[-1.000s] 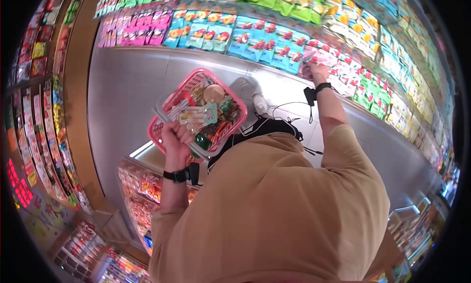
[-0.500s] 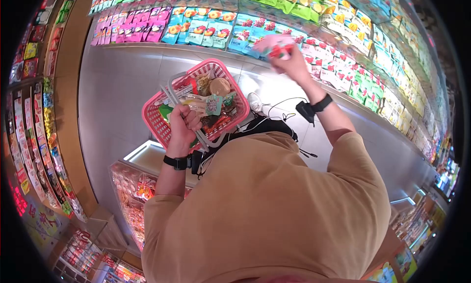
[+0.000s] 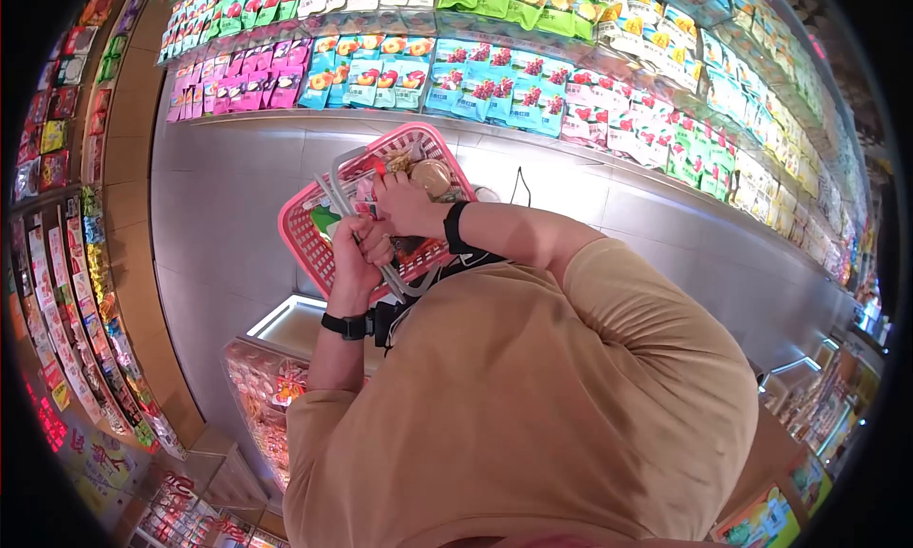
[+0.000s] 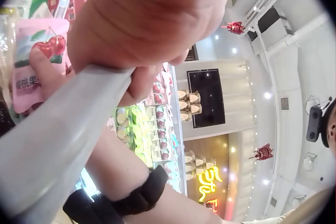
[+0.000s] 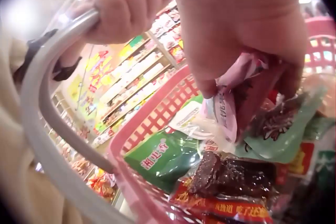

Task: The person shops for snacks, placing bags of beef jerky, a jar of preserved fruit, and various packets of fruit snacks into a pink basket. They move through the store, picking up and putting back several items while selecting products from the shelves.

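Observation:
My left hand (image 3: 359, 249) grips the grey handles (image 5: 34, 92) of a pink slatted shopping basket (image 3: 288, 227), which hangs in front of my body. Over the basket, my right hand (image 3: 404, 204) pinches a small pink snack pouch (image 4: 22, 74) with red cherries printed on it. In the right wrist view that pouch (image 5: 251, 85) points down among the packs, its upper part covered by the fingers. Below it lie a dark green packet (image 5: 157, 155), a clear pack of dark brown food (image 5: 231, 178) and a pale green pouch (image 5: 286, 134). A round tan-topped tub (image 3: 431, 177) sits by the far rim.
A tiered shelf of snack pouches curves ahead, with blue grape pouches (image 3: 504, 87) and pink cherry pouches (image 3: 588, 101). Tall shelving (image 3: 71, 291) stands to the left. A low lit display case (image 3: 257, 386) is near my left elbow. Grey tiled floor (image 3: 223, 215) lies between.
My right hand reached to the pink pouches on the shelf, lifted one off and brought it left over the basket. My left hand keeps its grip on the handles.

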